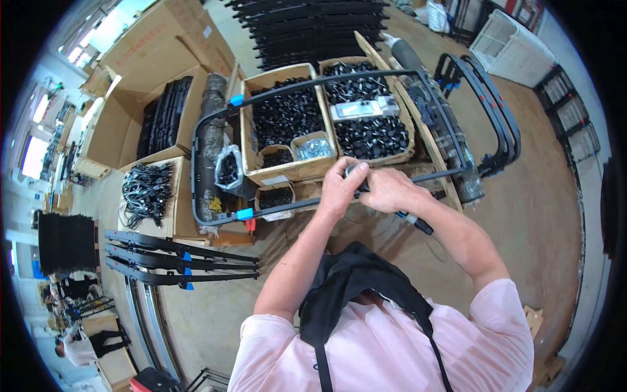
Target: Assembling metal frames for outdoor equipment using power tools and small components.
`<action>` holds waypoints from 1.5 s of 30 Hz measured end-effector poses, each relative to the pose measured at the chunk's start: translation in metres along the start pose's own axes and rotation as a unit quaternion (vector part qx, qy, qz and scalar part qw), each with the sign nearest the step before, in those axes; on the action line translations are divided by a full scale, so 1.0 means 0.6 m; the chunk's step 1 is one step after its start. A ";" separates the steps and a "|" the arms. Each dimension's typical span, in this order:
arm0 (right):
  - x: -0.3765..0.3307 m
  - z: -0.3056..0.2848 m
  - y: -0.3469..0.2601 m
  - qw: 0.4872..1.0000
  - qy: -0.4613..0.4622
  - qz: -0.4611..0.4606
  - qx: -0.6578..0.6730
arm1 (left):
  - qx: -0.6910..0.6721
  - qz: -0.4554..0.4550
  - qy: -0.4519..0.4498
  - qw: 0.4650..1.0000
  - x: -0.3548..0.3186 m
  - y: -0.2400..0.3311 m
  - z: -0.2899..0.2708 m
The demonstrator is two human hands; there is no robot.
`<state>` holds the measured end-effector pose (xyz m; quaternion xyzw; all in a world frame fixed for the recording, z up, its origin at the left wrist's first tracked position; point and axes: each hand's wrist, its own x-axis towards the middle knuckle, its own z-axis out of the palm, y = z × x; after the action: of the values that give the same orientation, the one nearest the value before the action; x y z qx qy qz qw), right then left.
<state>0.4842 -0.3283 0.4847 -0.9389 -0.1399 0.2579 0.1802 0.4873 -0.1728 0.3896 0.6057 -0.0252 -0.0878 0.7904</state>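
Observation:
Both of my hands meet at the near rail of a black tubular frame with blue clips, which lies across the parts boxes. My left hand is closed, its fingertips at a small dark piece between the hands; its grip is mostly hidden. Wrapped round a dark, corded hand tool, probably a power screwdriver, is my right hand; the tool's blue-banded end sticks out below the palm. Inside the frame's outline sit a carton of black plastic parts and another carton of black-headed parts.
A grey boxed device rests on the right carton. Small screws fill a little box. Cables heap at left, above several black frames. More bent frames stand right. Another person is far lower left.

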 end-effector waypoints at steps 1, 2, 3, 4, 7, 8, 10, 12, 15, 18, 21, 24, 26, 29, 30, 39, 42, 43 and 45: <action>0.004 0.003 -0.009 1.000 0.017 -0.020 0.010 | 0.041 0.023 0.014 0.999 -0.004 0.000 -0.011; 0.002 -0.005 -0.036 1.000 -0.026 0.009 0.004 | 0.052 0.019 0.032 0.998 -0.013 -0.003 -0.026; 0.021 0.029 0.000 1.000 -0.005 0.002 0.006 | 0.075 -0.002 0.026 0.997 -0.014 -0.007 -0.021; 0.018 0.037 0.020 1.000 0.014 -0.022 0.018 | 0.091 0.009 0.030 0.995 -0.020 0.001 -0.001; 0.004 0.040 0.020 0.996 -0.031 0.017 0.086 | 0.084 -0.013 0.032 0.996 -0.026 -0.019 0.016; 0.002 0.047 0.045 0.993 -0.012 0.000 0.116 | 0.066 -0.014 0.014 0.998 -0.030 -0.006 0.030; 0.009 0.053 0.033 0.990 -0.008 -0.057 0.127 | 0.050 -0.014 0.000 0.999 -0.043 0.009 0.015; 0.018 0.061 0.047 0.988 -0.020 -0.029 0.153 | 0.042 0.029 0.000 0.999 -0.044 0.003 0.014; 0.014 0.051 0.031 0.983 -0.017 -0.033 0.180 | 0.033 0.058 0.008 0.998 -0.035 -0.011 0.011; 0.017 0.043 0.038 0.976 -0.020 -0.041 0.211 | 0.014 0.047 0.002 0.999 -0.026 -0.006 0.023; 0.006 0.030 0.010 0.958 -0.029 -0.049 0.280 | 0.023 0.046 0.014 0.999 -0.017 0.000 0.024; 0.023 0.013 0.030 0.980 -0.064 -0.022 0.185 | 0.018 0.059 0.030 0.998 -0.018 0.028 0.030; -0.005 -0.021 0.002 0.975 0.024 -0.091 0.203 | 0.038 0.101 0.042 0.993 -0.022 0.081 0.039; -0.017 -0.060 -0.047 0.944 0.094 -0.187 0.256 | 0.128 0.271 0.073 0.951 -0.022 0.155 0.020; -0.024 -0.093 -0.072 0.954 0.001 -0.109 0.280 | 0.128 0.269 0.081 0.951 -0.026 0.177 0.002; 0.102 0.035 -0.155 0.988 0.101 -0.092 0.074 | 0.081 -0.036 0.180 0.980 -0.015 0.049 -0.232; 0.172 0.064 -0.182 0.992 0.078 -0.093 0.017 | 0.027 -0.186 0.059 0.980 -0.029 0.063 -0.301; 0.192 0.071 -0.199 0.990 0.073 -0.122 -0.014 | 0.019 -0.201 0.043 0.978 -0.024 0.056 -0.314; 0.239 0.093 -0.225 0.980 0.082 -0.164 -0.076 | -0.074 -0.143 0.082 0.984 0.007 0.015 -0.349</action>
<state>0.5499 -0.1414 0.4330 -0.9320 -0.2961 0.1353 0.1592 0.5229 0.0282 0.3427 0.5481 0.1332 -0.1516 0.8117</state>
